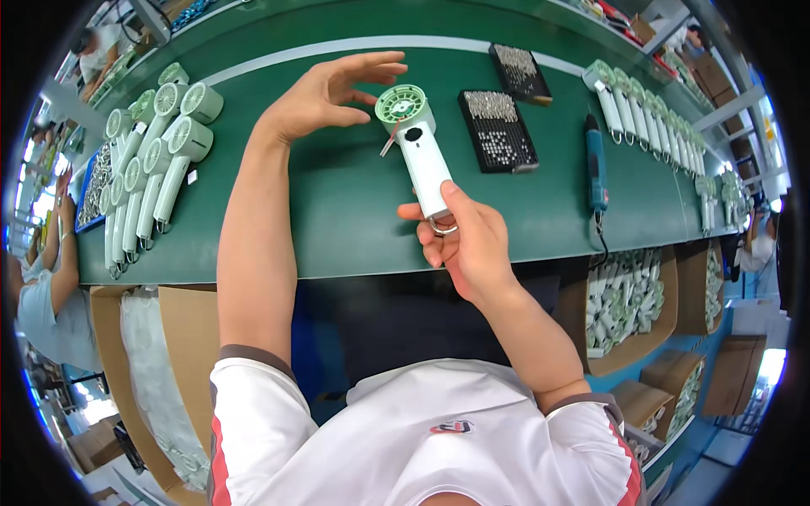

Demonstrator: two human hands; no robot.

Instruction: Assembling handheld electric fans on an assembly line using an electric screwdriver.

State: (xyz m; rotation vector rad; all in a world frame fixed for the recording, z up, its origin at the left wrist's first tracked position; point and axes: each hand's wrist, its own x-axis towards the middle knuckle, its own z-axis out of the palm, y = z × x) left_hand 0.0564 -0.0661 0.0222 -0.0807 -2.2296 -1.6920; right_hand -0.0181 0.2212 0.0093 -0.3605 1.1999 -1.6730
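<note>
A white handheld fan [423, 164] with a round light-green head is tilted over the green bench, its head pointing away from me. My right hand [468, 240] grips the lower end of its handle, near a metal loop. Beside the fan head, my left hand [333, 97] is raised with fingers spread and curved; it holds nothing and appears just apart from the fan. Thin wires [391, 139] stick out at the left of the head. A dark round button sits on the fan's neck.
Two black trays [506, 156] of small metal parts lie right of the fan. Farther right is a teal electric screwdriver [596, 164]. Rows of fans [152, 173] fill the left and right sides. Cardboard boxes [190, 354] stand below the bench edge. Co-workers sit at the far left.
</note>
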